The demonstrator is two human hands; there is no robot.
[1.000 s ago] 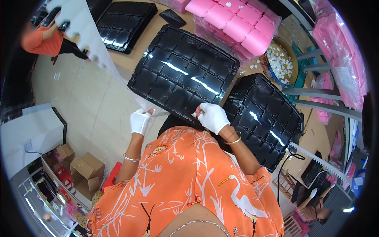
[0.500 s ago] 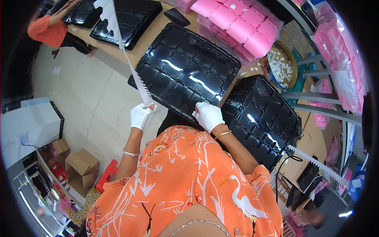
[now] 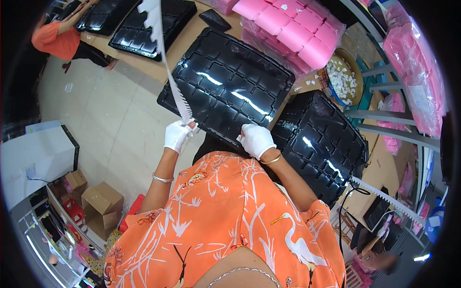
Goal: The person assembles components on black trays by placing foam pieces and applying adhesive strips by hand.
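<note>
A long white strip [image 3: 177,93] with a toothed edge rises from my left hand [image 3: 177,136] and runs up past the top of the view. My gloved left fingers pinch its lower end beside the near left edge of a shiny black plastic tray [image 3: 225,81]. That tray is divided into rectangular compartments and lies on the table in front of me. At its near edge, my gloved right hand [image 3: 257,141] is closed, with the fingertips together. What it holds, if anything, is too small to make out.
More black trays [image 3: 314,144] are stacked at the right. Pink foam sheets [image 3: 293,29] lie behind, next to a round tub [image 3: 342,79] of white scraps. Further trays [image 3: 156,26] sit at the far left, near a person in orange [image 3: 57,41]. Metal bars [image 3: 384,115] stand at right.
My left hand has moved right, closer to the tray, and the strip's upper part has swung right with it. My right hand has shifted slightly right along the tray's edge.
</note>
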